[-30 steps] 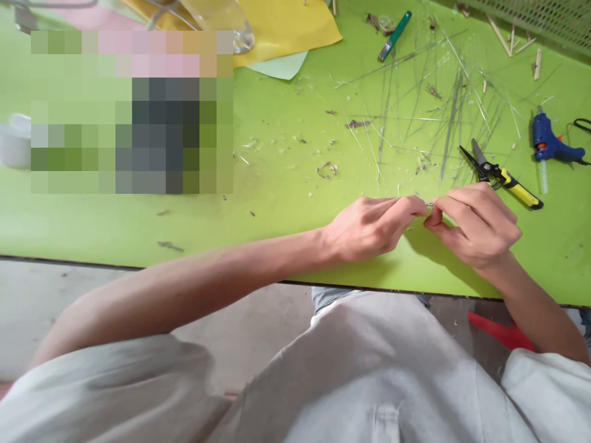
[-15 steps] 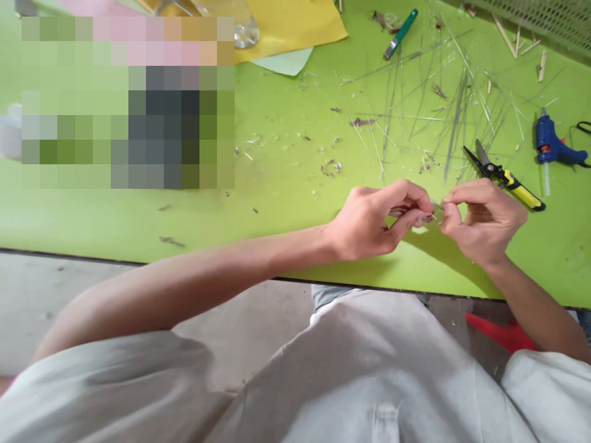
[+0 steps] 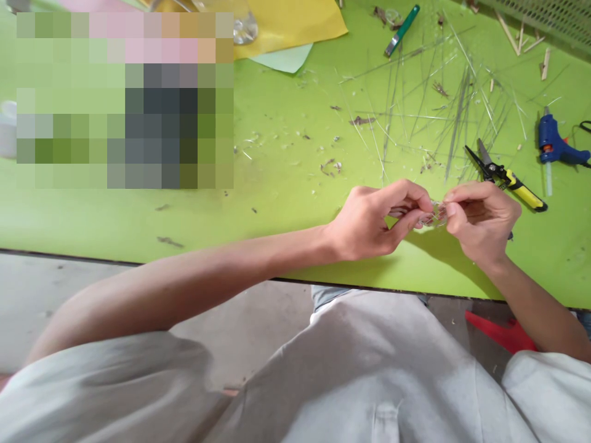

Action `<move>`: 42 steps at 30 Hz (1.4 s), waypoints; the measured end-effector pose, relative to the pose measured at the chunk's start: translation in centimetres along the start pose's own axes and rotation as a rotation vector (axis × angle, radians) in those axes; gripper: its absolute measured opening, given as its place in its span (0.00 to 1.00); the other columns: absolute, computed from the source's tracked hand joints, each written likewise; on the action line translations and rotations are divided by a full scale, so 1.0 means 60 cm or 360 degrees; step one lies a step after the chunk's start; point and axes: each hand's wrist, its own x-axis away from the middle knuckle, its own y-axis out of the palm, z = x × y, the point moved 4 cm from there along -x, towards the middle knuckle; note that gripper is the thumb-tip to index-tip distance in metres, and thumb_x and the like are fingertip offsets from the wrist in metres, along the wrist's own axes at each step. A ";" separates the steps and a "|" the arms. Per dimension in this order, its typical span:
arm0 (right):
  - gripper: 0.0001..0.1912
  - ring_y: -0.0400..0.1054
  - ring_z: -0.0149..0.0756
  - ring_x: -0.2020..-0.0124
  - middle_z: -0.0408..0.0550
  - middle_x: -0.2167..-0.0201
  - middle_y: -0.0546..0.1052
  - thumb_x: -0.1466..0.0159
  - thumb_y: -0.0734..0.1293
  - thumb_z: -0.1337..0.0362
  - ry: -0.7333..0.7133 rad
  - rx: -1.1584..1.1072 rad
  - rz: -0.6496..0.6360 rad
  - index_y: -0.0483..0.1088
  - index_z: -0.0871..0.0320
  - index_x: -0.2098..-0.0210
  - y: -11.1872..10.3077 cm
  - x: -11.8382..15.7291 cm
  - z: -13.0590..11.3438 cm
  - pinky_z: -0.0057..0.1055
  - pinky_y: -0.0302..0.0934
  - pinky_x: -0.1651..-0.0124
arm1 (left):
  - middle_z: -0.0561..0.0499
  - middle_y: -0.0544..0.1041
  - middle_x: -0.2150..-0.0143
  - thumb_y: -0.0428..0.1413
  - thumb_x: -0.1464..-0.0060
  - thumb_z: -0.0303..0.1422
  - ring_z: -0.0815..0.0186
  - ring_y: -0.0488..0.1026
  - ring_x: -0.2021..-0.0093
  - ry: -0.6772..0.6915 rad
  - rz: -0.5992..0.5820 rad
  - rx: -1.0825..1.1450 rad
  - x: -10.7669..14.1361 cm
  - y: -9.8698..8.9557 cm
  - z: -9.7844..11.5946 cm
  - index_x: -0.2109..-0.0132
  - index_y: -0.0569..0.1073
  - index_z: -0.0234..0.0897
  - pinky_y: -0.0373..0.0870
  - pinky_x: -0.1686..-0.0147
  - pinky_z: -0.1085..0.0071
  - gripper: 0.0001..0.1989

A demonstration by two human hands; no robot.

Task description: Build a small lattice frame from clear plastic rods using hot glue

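Observation:
Between my two hands is a small piece of bent thin wire [image 3: 433, 216], silvery and looped; its exact shape is too fine to make out. My left hand [image 3: 381, 218] pinches its left side between thumb and fingertips. On the other side my right hand [image 3: 482, 218] has thumb and forefinger closed on the wire. Both hands are held just above the green table [image 3: 286, 209], near its front edge. Beyond the right hand lie the yellow-and-black cutters [image 3: 508, 175] with their blades apart. Loose straight wires [image 3: 457, 117] are scattered past the hands.
A blue glue gun [image 3: 554, 141] lies at the right. Farther back are a green-handled cutter knife [image 3: 401, 31], a perforated green basket [image 3: 554, 24], small wood sticks [image 3: 545, 64] and yellow paper [image 3: 295, 24]. Scraps dot the table. The upper left is blurred out by blocks.
My right hand has shifted slightly left and turned a little, and more of the looped wire shows between the fingertips. My left hand has stayed nearly in place.

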 end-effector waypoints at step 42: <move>0.08 0.82 0.36 0.66 0.40 0.64 0.89 0.31 0.76 0.68 0.0083 0.0141 -0.1091 0.85 0.47 0.58 -0.036 -0.038 -0.012 0.35 0.76 0.58 | 0.50 0.87 0.66 0.68 0.37 0.27 0.67 0.87 0.68 -0.0835 -0.0597 0.0666 -0.023 -0.005 -0.018 0.58 0.79 0.34 0.85 0.65 0.76 0.04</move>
